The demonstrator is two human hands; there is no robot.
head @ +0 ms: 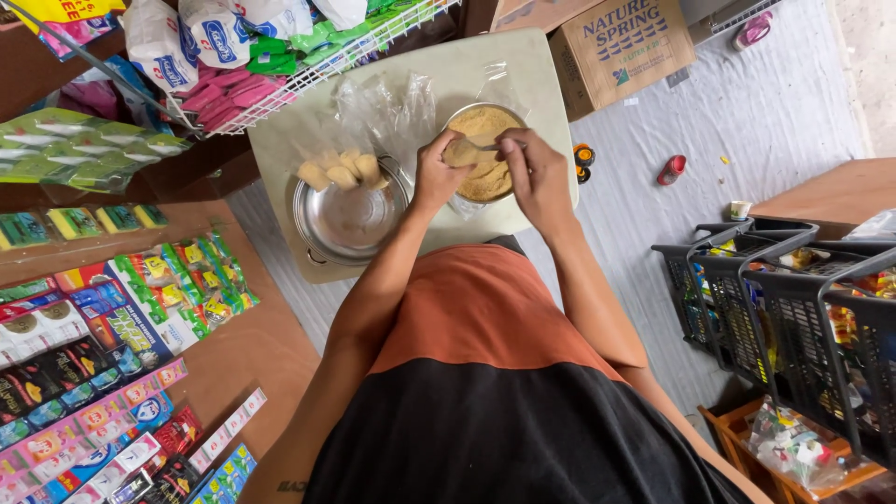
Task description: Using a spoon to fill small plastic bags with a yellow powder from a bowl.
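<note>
My left hand holds a small clear plastic bag partly filled with tan powder, over a round bowl of the same tan powder. My right hand grips a spoon whose tip is at the bag's mouth. To the left on the same pale table sits a metal pot with a few filled, tied bags leaning on its far rim. Empty clear plastic bags lie behind the pot and bowl.
A cardboard box stands beyond the table. Dark shopping baskets are stacked at the right. A wooden counter with sachet packets runs along the left, under a wire rack holding packaged goods. Small objects lie on the grey floor.
</note>
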